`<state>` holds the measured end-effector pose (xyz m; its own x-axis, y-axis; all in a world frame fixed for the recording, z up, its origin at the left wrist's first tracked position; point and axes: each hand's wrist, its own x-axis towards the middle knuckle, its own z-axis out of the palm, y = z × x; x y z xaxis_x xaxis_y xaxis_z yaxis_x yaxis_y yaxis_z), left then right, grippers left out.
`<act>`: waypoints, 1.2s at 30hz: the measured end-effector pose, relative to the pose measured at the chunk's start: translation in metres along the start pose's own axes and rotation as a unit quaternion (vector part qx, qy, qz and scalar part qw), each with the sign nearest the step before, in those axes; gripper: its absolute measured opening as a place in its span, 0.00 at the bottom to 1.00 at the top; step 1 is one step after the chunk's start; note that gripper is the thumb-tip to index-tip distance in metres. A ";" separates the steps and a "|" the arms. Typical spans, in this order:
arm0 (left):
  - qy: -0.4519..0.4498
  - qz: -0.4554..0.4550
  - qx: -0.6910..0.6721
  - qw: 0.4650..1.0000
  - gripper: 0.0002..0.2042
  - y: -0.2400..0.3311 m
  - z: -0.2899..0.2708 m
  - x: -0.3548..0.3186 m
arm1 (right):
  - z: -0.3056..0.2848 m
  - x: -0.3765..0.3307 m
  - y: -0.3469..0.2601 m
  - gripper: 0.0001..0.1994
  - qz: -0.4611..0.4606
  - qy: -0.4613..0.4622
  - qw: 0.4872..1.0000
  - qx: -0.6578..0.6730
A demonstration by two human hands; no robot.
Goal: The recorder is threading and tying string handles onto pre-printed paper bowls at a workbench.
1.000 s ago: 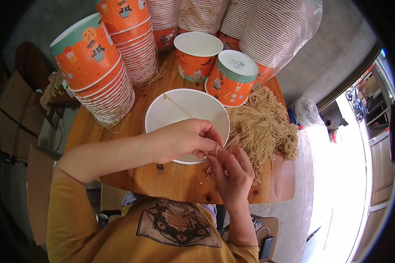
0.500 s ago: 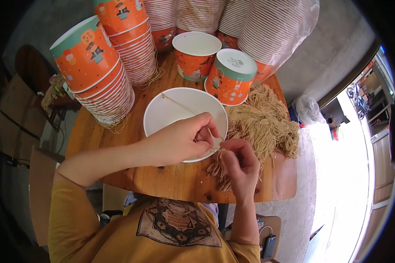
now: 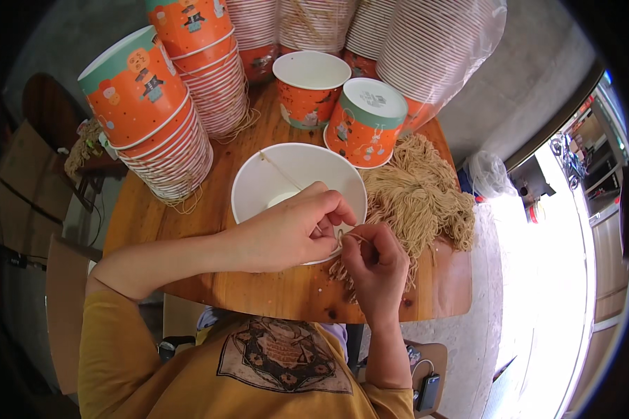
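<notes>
A: Right hand [image 3: 374, 262] slid up closer to the white bowl [image 3: 272, 183] since before, meeting the left hand [image 3: 297, 230].

B: Yep, both pinch a string [image 3: 349, 236] at the bowl's near rim, string pile [image 3: 416, 195] just right.

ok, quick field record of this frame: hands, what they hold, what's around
left hand: over near rim of white paper bowl, fingertips pinching tan string
right hand: pinching same string, beside bowl
string pile: right of bowl, on wooden table
orange cups: one open, one lidded, behind bowl
cup stacks: lying at left and rear
</notes>
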<state>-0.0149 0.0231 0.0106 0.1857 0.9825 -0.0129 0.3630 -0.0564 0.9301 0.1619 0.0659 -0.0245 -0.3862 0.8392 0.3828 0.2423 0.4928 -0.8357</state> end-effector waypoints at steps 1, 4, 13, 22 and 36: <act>0.001 -0.001 0.000 1.000 0.13 0.000 -0.001 0.000 | 0.000 0.000 0.001 0.04 0.003 -0.005 1.000 0.007; 0.011 0.000 0.010 1.000 0.12 -0.002 -0.002 0.000 | 0.003 -0.001 0.001 0.04 0.019 -0.013 0.999 0.034; 0.026 0.045 0.023 0.998 0.12 -0.004 0.001 0.001 | 0.005 -0.002 0.013 0.03 0.070 -0.038 0.988 0.133; 0.029 0.041 0.072 0.996 0.07 -0.001 0.001 0.002 | 0.008 -0.006 0.014 0.03 0.070 -0.011 0.987 0.145; 0.088 0.036 0.129 0.987 0.07 0.002 0.010 -0.003 | 0.014 -0.011 0.024 0.12 -0.228 0.108 0.955 -0.154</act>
<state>-0.0055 0.0178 0.0091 0.0660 0.9887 0.1344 0.5789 -0.1477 0.8019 0.1591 0.0656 -0.0543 -0.3302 0.5323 0.7795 0.3561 0.8350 -0.4194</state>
